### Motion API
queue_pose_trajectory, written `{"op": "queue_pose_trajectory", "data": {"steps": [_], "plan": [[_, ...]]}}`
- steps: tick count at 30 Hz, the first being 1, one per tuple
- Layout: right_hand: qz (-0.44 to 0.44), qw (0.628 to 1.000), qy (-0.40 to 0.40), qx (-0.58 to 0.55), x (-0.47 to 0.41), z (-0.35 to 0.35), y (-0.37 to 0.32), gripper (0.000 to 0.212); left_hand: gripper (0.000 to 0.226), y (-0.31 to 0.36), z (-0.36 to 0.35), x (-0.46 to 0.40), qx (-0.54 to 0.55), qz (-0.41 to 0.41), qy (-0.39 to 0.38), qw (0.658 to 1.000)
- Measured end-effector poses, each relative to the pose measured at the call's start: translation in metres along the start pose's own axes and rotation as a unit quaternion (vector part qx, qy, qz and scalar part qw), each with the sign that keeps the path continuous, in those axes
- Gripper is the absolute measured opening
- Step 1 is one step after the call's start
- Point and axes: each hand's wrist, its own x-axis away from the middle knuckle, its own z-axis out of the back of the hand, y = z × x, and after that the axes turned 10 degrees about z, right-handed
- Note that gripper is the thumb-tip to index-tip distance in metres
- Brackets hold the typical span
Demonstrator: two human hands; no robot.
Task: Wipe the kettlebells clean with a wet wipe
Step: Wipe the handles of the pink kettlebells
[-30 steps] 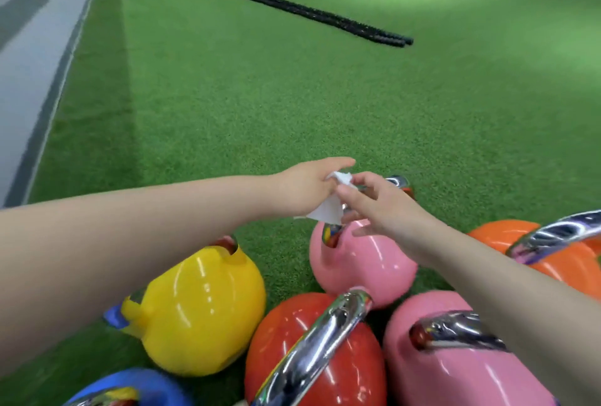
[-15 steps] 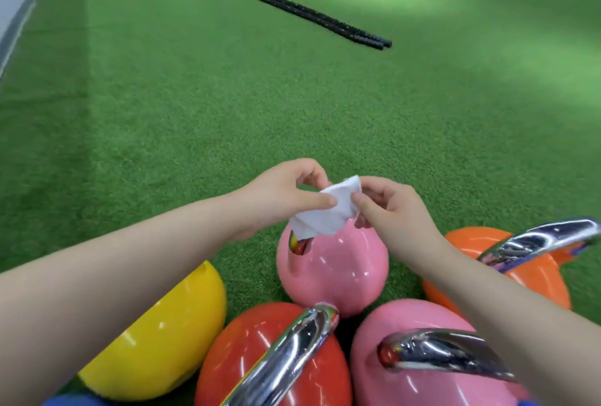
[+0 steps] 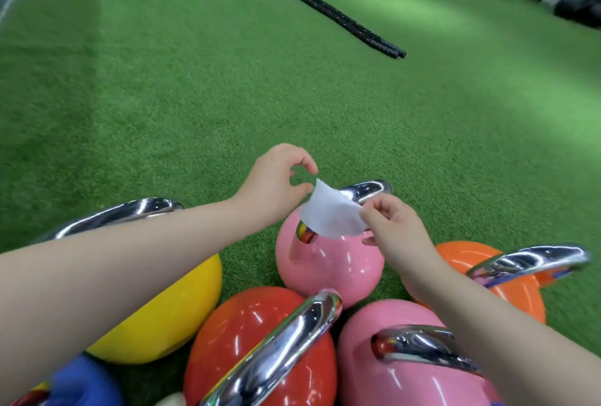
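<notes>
A white wet wipe (image 3: 330, 214) is spread between my two hands above the far pink kettlebell (image 3: 328, 262). My left hand (image 3: 276, 183) pinches its upper left corner with thumb and forefinger. My right hand (image 3: 392, 227) pinches its right edge. The wipe covers part of that kettlebell's chrome handle (image 3: 367, 189). Around it stand a yellow kettlebell (image 3: 172, 314), a red kettlebell (image 3: 247, 334), a near pink kettlebell (image 3: 390, 383), an orange kettlebell (image 3: 514, 292) and a blue kettlebell (image 3: 81, 383). My left forearm hides part of the yellow one.
Green artificial turf (image 3: 195, 97) stretches ahead. A black battle rope (image 3: 325, 2) lies diagonally across it, ending near the middle right. Dark equipment (image 3: 575, 7) and a rack stand at the far right corner. A grey strip runs along the left edge.
The wipe has been opened out from a folded bunch into a wider sheet. My hands have drawn apart. The view has swung right, and the rack now shows.
</notes>
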Motion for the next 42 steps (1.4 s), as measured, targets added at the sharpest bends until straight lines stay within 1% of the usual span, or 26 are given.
{"op": "queue_pose_trajectory", "data": {"steps": [2, 5, 8, 10, 12, 15, 17, 18, 20, 22, 24, 26, 28, 30, 33, 34, 35, 36, 38, 39, 40, 41, 42], "plan": [[-0.006, 1.0, 0.012, 0.016, -0.001, -0.003, -0.001, 0.021, 0.019, -0.005, -0.006, 0.002, -0.007, 0.038, -0.011, 0.999], [-0.023, 0.999, 0.013, 0.029, -0.003, -0.005, -0.003, 0.019, 0.009, -0.008, -0.016, 0.003, 0.021, 0.122, -0.064, 0.99], [-0.044, 0.999, 0.008, 0.027, -0.004, -0.006, -0.002, 0.017, 0.024, -0.007, -0.025, 0.0, 0.109, 0.222, -0.111, 0.962], [-0.043, 0.998, 0.007, 0.033, -0.004, -0.008, -0.001, 0.018, 0.035, -0.006, -0.025, -0.004, 0.121, 0.261, -0.129, 0.949], [-0.018, 0.998, 0.011, 0.059, -0.003, -0.009, -0.002, 0.023, 0.037, -0.005, -0.024, -0.009, 0.121, 0.249, -0.124, 0.953], [0.031, 0.995, 0.004, 0.091, 0.0, -0.01, -0.006, 0.03, 0.021, -0.003, -0.019, -0.011, 0.148, 0.177, -0.104, 0.967], [0.06, 0.992, 0.005, 0.109, 0.001, -0.009, -0.008, 0.039, 0.012, -0.002, -0.013, -0.01, 0.178, 0.123, -0.088, 0.972], [0.077, 0.989, 0.01, 0.126, 0.002, -0.009, -0.009, 0.041, 0.013, -0.002, -0.01, -0.01, 0.188, 0.097, -0.074, 0.975], [0.111, 0.98, 0.02, 0.162, 0.003, -0.01, -0.011, 0.039, 0.023, -0.002, -0.007, -0.01, 0.178, 0.055, -0.03, 0.982], [0.136, 0.97, 0.029, 0.202, 0.003, -0.012, -0.013, 0.036, 0.025, -0.001, -0.007, -0.011, 0.144, 0.045, 0.028, 0.988], [0.136, 0.962, 0.036, 0.232, 0.003, -0.014, -0.013, 0.035, 0.02, 0.001, -0.01, -0.012, 0.114, 0.053, 0.08, 0.989], [0.122, 0.962, 0.049, 0.24, 0.003, -0.015, -0.012, 0.036, 0.02, 0.003, -0.016, -0.009, 0.076, 0.058, 0.099, 0.99], [0.117, 0.962, 0.059, 0.239, 0.004, -0.015, -0.012, 0.037, 0.016, 0.0, -0.024, -0.002, 0.053, 0.047, 0.08, 0.994], [0.117, 0.959, 0.058, 0.253, 0.004, -0.014, -0.012, 0.037, 0.008, -0.003, -0.032, 0.004, 0.027, 0.045, 0.036, 0.998], [0.096, 0.94, 0.029, 0.326, 0.005, -0.009, -0.009, 0.036, 0.032, -0.006, -0.041, 0.006, -0.005, 0.099, -0.056, 0.993], [0.093, 0.93, 0.024, 0.356, 0.006, -0.007, -0.01, 0.036, 0.033, -0.006, -0.042, 0.005, 0.002, 0.112, -0.077, 0.991], [0.109, 0.916, 0.026, 0.385, 0.007, -0.006, -0.01, 0.036, 0.029, -0.004, -0.043, 0.005, 0.017, 0.116, -0.088, 0.989], [0.156, 0.898, 0.031, 0.411, 0.007, -0.005, -0.011, 0.036, 0.026, -0.002, -0.043, 0.005, 0.029, 0.113, -0.09, 0.989], [0.286, 0.853, 0.015, 0.437, 0.003, -0.006, -0.009, 0.04, 0.022, 0.002, -0.043, 0.004, 0.034, 0.095, -0.086, 0.991], [0.34, 0.829, -0.005, 0.443, 0.0, -0.007, -0.008, 0.043, 0.017, 0.004, -0.043, 0.004, 0.031, 0.088, -0.085, 0.992], [0.368, 0.814, -0.046, 0.448, -0.004, -0.009, -0.011, 0.048, 0.01, 0.006, -0.043, 0.004, 0.03, 0.088, -0.084, 0.992], [0.373, 0.806, -0.095, 0.45, -0.008, -0.011, -0.015, 0.054, 0.005, 0.007, -0.044, 0.003, 0.032, 0.096, -0.084, 0.991], [0.357, 0.805, -0.143, 0.452, -0.011, -0.014, -0.023, 0.061, 0.006, 0.007, -0.044, 0.002, 0.043, 0.108, -0.08, 0.99]]}}
